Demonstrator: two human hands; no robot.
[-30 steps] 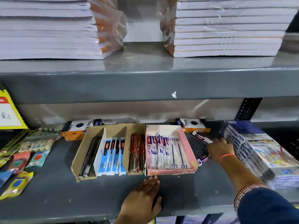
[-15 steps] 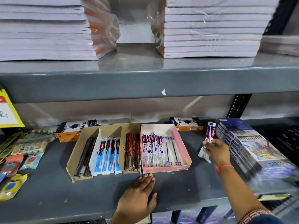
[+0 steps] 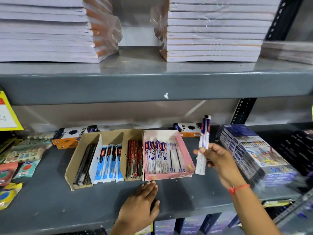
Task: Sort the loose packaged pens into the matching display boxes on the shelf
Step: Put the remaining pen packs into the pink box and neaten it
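My right hand point(image 3: 218, 158) grips a small bunch of white-and-blue packaged pens point(image 3: 204, 141), held upright just right of the pink display box point(image 3: 185, 151). That box holds several matching white-and-blue pen packs point(image 3: 157, 153). To its left, a brown cardboard box point(image 3: 76, 156) has compartments with black pens point(image 3: 85, 163), blue-packaged pens point(image 3: 110, 161) and red-packaged pens point(image 3: 134, 158). My left hand point(image 3: 141, 202) lies flat on the grey shelf point(image 3: 42, 200), fingertips touching the pink box's front edge.
Orange-and-black boxes point(image 3: 71, 136) stand behind the display boxes. A stack of colour-pencil packs point(image 3: 257, 153) sits close on the right. Small packaged items point(image 3: 20, 160) lie at the left. Wrapped notebook stacks point(image 3: 215, 29) fill the upper shelf, beside a slotted upright point(image 3: 243, 111).
My right hand picked the loose white-and-blue pens off the shelf beside the pink box and raised them upright. My left hand stayed at the box's front edge.
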